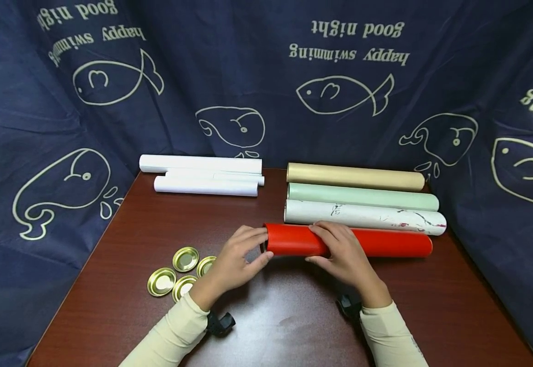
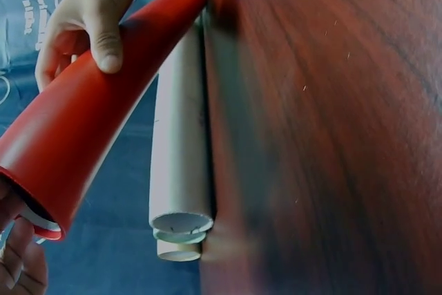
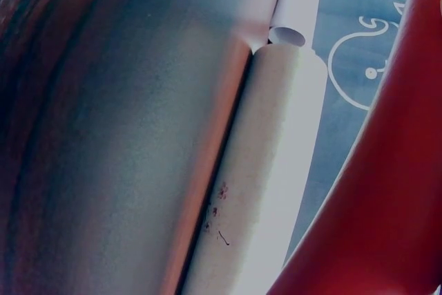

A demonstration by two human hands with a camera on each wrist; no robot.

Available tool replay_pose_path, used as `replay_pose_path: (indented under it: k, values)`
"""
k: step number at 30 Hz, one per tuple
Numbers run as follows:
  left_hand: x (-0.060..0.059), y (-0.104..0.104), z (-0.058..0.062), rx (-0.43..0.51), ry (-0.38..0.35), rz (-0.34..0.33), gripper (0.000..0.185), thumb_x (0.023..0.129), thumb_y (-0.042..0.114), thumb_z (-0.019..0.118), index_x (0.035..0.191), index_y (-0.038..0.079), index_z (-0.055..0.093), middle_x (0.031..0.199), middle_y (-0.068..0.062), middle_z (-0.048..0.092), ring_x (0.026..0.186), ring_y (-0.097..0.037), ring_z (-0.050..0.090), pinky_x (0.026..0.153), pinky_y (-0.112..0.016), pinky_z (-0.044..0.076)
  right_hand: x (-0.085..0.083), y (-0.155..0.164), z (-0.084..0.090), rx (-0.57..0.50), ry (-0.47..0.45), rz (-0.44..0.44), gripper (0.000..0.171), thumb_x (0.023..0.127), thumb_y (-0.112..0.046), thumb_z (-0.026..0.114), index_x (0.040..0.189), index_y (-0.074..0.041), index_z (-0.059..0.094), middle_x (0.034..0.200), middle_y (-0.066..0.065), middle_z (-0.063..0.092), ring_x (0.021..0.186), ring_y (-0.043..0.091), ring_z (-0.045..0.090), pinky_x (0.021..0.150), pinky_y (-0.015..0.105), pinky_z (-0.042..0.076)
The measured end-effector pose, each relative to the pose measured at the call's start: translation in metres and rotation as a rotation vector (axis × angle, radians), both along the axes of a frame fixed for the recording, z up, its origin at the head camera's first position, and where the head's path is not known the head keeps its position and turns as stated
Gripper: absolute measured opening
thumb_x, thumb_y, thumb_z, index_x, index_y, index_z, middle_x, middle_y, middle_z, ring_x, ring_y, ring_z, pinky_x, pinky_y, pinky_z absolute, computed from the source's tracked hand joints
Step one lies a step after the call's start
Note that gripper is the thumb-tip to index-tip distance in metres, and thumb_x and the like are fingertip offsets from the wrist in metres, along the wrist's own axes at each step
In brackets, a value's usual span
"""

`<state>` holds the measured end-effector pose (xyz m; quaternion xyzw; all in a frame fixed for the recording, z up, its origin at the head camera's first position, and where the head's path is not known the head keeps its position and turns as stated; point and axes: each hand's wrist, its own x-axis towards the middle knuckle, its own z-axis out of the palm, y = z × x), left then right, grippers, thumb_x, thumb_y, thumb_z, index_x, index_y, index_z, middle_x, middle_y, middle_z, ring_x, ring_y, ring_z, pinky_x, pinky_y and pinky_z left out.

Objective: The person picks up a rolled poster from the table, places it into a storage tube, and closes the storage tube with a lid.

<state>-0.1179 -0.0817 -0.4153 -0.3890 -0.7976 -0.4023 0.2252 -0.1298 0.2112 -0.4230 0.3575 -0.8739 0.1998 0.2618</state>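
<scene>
Hands (image 1: 342,253) forward, forearms (image 1: 169,334) angled inward

High downward head view, close wrist views, red tube (image 1: 378,242) in all.

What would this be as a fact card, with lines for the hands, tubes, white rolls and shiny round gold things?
Red tube: in the right hand's grip
Right hand: grips the red tube around its middle
Left hand: at the tube's open left end
Tubes behind: patterned white tube nearest, then green tube, then gold tube
White rolls: back left of the table
Gold round things: four visible, left of the left hand
</scene>
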Motion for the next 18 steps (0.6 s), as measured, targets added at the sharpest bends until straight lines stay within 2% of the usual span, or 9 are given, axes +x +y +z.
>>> replay_pose_path:
  k: [10, 14, 18]
  values:
    - [0.0, -0.007, 0.0, 0.029, -0.025, 0.005, 0.031, 0.085, 0.013, 0.077, 0.114, 0.002, 0.072, 0.122, -0.01, 0.065, 0.112, -0.024, 0.056, 0.095, -0.038, 0.048, 0.0, -0.001, 0.001, -0.01, -0.005, -0.004, 0.07, 0.069, -0.031, 0.089, 0.129, -0.006, 0.061, 0.125, 0.012, 0.06, 0.115, 0.033, 0.055, 0.097, 0.052, 0.042]
    - [0.003, -0.022, 0.0, -0.014, -0.042, 0.022, 0.03, 0.084, 0.012, 0.078, 0.112, 0.004, 0.072, 0.122, -0.008, 0.064, 0.114, -0.023, 0.055, 0.095, -0.038, 0.047, 0.0, 0.0, 0.001, -0.015, -0.006, -0.003, 0.071, 0.068, -0.03, 0.088, 0.129, -0.006, 0.061, 0.126, 0.012, 0.06, 0.115, 0.033, 0.055, 0.098, 0.052, 0.041]
    - [0.003, -0.047, -0.004, -0.088, -0.064, 0.04, 0.033, 0.082, 0.013, 0.08, 0.113, 0.006, 0.071, 0.125, -0.008, 0.062, 0.118, -0.024, 0.054, 0.097, -0.041, 0.046, -0.001, 0.0, -0.001, -0.008, -0.009, 0.003, 0.07, 0.069, -0.032, 0.086, 0.129, -0.006, 0.061, 0.126, 0.012, 0.06, 0.116, 0.033, 0.055, 0.099, 0.051, 0.041]
